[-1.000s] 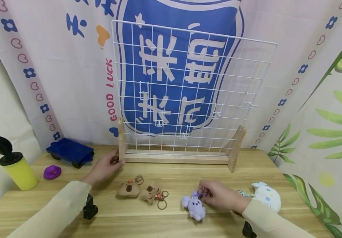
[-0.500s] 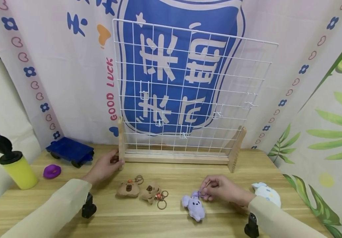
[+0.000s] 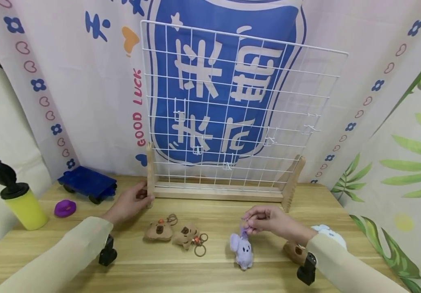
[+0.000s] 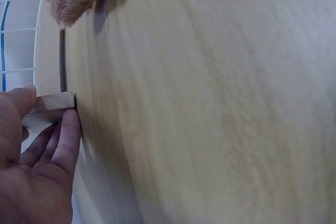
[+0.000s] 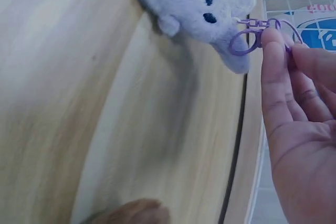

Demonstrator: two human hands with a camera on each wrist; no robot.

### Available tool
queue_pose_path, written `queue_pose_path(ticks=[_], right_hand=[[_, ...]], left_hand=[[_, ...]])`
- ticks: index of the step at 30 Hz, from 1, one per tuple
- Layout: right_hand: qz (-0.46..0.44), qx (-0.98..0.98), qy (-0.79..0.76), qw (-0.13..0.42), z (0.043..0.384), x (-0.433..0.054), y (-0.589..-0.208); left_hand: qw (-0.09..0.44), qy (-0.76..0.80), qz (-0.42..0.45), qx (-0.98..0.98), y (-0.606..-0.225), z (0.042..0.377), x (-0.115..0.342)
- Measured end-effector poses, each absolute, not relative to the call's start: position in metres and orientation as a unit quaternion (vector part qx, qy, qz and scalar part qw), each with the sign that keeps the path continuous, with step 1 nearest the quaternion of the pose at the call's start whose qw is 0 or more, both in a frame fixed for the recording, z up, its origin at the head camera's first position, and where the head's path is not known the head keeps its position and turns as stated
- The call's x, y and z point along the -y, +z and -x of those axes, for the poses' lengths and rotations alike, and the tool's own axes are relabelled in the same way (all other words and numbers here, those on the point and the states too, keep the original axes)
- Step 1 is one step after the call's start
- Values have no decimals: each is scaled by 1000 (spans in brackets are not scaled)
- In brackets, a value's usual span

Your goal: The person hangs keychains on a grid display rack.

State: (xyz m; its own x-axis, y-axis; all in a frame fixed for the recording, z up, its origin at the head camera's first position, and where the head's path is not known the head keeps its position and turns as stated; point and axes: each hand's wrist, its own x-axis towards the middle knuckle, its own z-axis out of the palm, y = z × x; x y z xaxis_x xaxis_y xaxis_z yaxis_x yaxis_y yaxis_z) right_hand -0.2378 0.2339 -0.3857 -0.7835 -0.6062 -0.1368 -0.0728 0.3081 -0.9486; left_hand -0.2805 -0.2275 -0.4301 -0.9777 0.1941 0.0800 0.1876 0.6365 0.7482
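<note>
My right hand (image 3: 269, 223) pinches the purple key ring (image 5: 252, 40) of a lilac plush keychain (image 3: 244, 253) between thumb and fingers. The plush toy, with big ears and black eyes, hangs below the fingers, close over the table in the head view. At the rack's left end, my left hand (image 3: 131, 203) grips the wooden foot (image 4: 55, 103), thumb on one side and fingers on the other. That foot carries a white wire grid rack (image 3: 228, 83), upright at the back, with several small hooks (image 3: 227, 166) on its lower half.
Two brown plush keychains (image 3: 159, 231) lie between the hands. Another brown plush (image 3: 295, 252) and a white plush (image 3: 328, 232) are partly hidden by the right arm. At left are a blue toy cart (image 3: 87, 183), a purple ring-like piece (image 3: 65, 208) and a yellow pump (image 3: 27, 211).
My right hand has raised the lilac plush keychain by its ring, so the toy now hangs more upright. The left hand stays on the rack's foot.
</note>
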Motion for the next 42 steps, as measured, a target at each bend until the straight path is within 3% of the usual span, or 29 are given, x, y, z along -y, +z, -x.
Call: queue_pose_path(ticks=[21, 42], right_hand=[[243, -784, -546, 166, 251, -184, -302], [247, -753, -610, 32, 275, -96, -228]], left_hand=[[0, 406, -112, -907, -431, 279, 228], [2, 410, -107, -906, -434, 283, 228]])
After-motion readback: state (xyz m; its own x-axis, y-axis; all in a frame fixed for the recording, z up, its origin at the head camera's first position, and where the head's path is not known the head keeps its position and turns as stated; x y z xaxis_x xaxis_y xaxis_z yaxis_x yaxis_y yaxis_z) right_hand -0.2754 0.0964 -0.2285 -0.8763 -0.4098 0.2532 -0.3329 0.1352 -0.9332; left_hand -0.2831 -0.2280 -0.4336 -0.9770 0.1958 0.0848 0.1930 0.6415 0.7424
